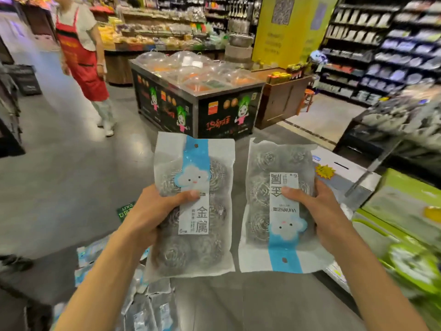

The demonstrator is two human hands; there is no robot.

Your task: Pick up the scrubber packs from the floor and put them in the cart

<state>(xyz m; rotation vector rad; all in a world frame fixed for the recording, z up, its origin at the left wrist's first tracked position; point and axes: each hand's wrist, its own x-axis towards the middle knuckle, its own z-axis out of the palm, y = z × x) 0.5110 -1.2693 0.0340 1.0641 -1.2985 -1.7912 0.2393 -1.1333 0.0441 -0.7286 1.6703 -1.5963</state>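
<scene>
My left hand (156, 215) grips one scrubber pack (198, 249), a clear bag of steel wool balls with a blue and white label, held upright in front of me. My right hand (317, 211) grips a second scrubber pack (267, 163) of the same kind, turned upside down. Both packs are held side by side, well above the floor. Several more scrubber packs (140, 309) lie on the grey floor below my left arm. At the right edge is the cart (365, 177), with green and white boxes in it and its metal rim blurred.
A black display counter (198, 108) with clear domed lids stands straight ahead. A person in a red apron (81, 56) stands at the left on open floor. Shelves of goods (393, 51) line the right side and the back. A wooden stand (284, 101) is beside the counter.
</scene>
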